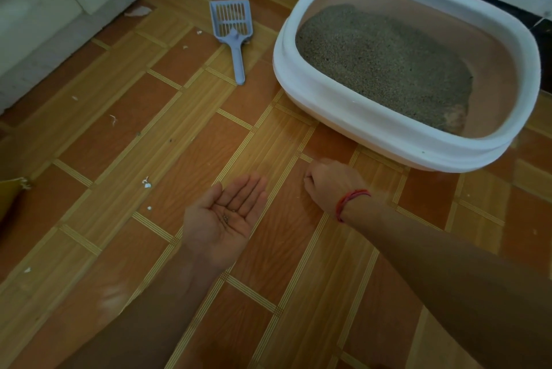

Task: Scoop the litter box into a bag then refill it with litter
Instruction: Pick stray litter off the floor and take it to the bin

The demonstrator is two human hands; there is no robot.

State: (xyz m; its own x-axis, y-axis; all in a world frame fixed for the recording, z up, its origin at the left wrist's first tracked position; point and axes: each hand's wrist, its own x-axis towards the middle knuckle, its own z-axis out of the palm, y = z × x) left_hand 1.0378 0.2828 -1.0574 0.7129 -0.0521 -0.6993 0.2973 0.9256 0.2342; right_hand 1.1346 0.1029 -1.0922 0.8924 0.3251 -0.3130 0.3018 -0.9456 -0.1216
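A white-rimmed litter box (pixel 304 82) stands on the floor at the upper right, holding grey litter (pixel 385 61) with a brownish clump at its near right corner. A blue slotted scoop (pixel 234 31) lies on the floor left of the box. My left hand (pixel 224 219) is held palm up, fingers straight, with a few dark litter grains on the palm. My right hand (pixel 328 183) is palm down on the floor in front of the box, its fingers curled toward the tiles. Whether it pinches anything is hidden. A red thread is tied round its wrist.
Orange and wood-pattern floor tiles (pixel 179 144) carry scattered white scraps (pixel 146 183). A white cushioned piece of furniture (pixel 35 25) runs along the upper left. A brown object (pixel 12 189) pokes in at the left edge. A dark skirting strip (pixel 493 1) runs behind the box.
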